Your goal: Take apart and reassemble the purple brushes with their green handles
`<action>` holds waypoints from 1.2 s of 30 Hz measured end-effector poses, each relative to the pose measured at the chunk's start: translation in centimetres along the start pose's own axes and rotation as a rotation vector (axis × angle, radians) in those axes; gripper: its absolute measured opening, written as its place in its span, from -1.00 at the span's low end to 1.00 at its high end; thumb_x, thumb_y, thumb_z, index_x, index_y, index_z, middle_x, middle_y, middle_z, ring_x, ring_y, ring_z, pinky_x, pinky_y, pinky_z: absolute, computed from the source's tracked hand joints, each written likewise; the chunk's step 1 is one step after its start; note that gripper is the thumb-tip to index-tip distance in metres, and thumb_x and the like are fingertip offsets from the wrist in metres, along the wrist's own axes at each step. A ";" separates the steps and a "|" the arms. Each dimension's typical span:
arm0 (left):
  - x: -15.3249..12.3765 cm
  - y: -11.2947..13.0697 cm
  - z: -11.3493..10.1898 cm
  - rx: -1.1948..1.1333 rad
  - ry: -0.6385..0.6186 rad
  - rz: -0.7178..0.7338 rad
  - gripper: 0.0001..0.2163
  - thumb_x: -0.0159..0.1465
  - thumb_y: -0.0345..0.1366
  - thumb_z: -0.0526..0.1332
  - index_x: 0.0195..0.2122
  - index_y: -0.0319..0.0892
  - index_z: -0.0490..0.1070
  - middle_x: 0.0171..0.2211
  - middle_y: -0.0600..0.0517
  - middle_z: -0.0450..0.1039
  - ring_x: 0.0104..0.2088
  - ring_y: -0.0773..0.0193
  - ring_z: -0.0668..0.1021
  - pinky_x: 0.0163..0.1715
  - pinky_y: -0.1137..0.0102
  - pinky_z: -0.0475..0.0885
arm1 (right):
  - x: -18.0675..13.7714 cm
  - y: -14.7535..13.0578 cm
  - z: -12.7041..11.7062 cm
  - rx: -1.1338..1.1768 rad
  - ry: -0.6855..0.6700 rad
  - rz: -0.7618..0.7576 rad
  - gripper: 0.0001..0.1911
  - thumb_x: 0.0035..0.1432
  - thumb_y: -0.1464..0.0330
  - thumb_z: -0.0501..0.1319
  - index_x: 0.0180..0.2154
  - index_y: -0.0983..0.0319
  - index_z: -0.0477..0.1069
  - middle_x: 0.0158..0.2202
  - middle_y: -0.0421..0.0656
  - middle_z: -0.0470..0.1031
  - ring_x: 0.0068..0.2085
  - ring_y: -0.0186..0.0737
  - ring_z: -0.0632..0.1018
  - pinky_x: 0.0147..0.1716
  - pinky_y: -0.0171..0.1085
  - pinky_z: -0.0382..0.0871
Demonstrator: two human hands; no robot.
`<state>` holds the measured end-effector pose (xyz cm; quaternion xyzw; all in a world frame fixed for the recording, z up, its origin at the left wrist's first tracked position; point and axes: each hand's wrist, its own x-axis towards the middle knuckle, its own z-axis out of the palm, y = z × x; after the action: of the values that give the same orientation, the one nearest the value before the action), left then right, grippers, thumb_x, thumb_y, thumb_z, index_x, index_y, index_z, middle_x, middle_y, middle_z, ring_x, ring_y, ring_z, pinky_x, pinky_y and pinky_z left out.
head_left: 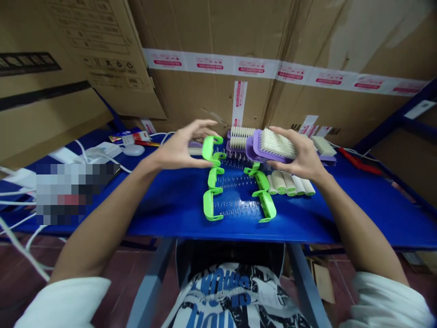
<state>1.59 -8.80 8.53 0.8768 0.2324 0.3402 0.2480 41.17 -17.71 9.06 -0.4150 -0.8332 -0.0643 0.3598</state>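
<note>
My left hand point(186, 146) is curved around a green plastic handle point(206, 149), thumb below and fingers above it. Coil springs run from this handle toward the right. My right hand point(303, 152) grips a purple brush point(278, 145) with cream bristles, lifted above the table; a second purple piece point(251, 146) shows against its left side. Below my hands lie spring sets with green handles at both ends, the nearest with a left handle point(208, 206), a right handle point(269, 206) and springs point(239, 208) between. Further ends are partly hidden by the brush.
More purple brushes point(239, 139) stand at the back of the blue table point(170, 205). Cream rollers with green ends point(289, 182) lie right of the springs. White cables and a power strip point(104, 150) occupy the left, beside a white mouse point(133, 150). Cardboard point(211, 95) rises behind.
</note>
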 end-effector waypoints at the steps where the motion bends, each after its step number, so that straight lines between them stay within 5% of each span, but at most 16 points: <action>1: 0.0 0.1 -0.6 -0.044 0.069 0.013 -0.04 0.12 0.04 0.69 0.49 -0.05 0.35 0.31 -0.22 0.64 0.34 -0.14 0.68 0.37 0.03 0.60 | 0.1 0.1 -0.2 0.003 0.000 0.005 -0.12 0.23 0.06 0.56 0.50 0.00 0.43 0.31 0.04 0.68 0.24 0.33 0.71 0.26 0.32 0.60; 5: 0.1 0.1 -1.7 -0.139 0.180 0.016 -0.13 0.06 0.01 0.73 0.33 -0.03 0.41 0.33 -0.21 0.63 0.37 -0.13 0.67 0.32 0.08 0.68 | 0.2 0.5 -0.5 -0.006 0.007 0.023 -0.12 0.23 0.03 0.54 0.49 0.02 0.44 0.33 0.03 0.67 0.27 0.31 0.69 0.27 0.30 0.58; 10: 0.1 0.2 -0.9 -0.143 0.176 0.008 -0.18 0.09 -0.03 0.71 0.31 -0.09 0.41 0.34 -0.25 0.62 0.35 -0.12 0.68 0.28 0.13 0.70 | 0.1 0.2 -0.1 -0.007 0.005 0.017 -0.13 0.22 0.00 0.53 0.48 0.05 0.47 0.26 0.03 0.70 0.16 0.25 0.72 0.19 0.24 0.60; 22: 0.3 -0.2 -0.3 -0.156 0.184 -0.018 -0.22 0.11 -0.16 0.67 0.30 -0.10 0.39 0.32 -0.25 0.63 0.34 -0.09 0.70 0.26 0.18 0.70 | 0.1 0.5 0.2 0.061 0.017 0.039 -0.12 0.20 0.00 0.57 0.48 0.01 0.48 0.37 0.01 0.66 0.29 0.29 0.69 0.30 0.32 0.56; 36: -0.2 2.3 6.2 -0.044 0.030 0.151 -0.09 0.22 -0.04 0.65 0.54 -0.04 0.36 0.45 -0.29 0.51 0.43 -0.24 0.62 0.46 -0.13 0.55 | -0.2 -4.1 2.7 0.022 -0.151 -0.070 -0.16 0.26 0.03 0.49 0.50 0.01 0.47 0.22 0.03 0.67 0.16 0.23 0.69 0.15 0.23 0.63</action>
<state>6.43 -12.40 5.82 0.8809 0.1618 0.3759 0.2377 36.78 -19.40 7.71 -0.3851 -0.8726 -0.0364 0.2981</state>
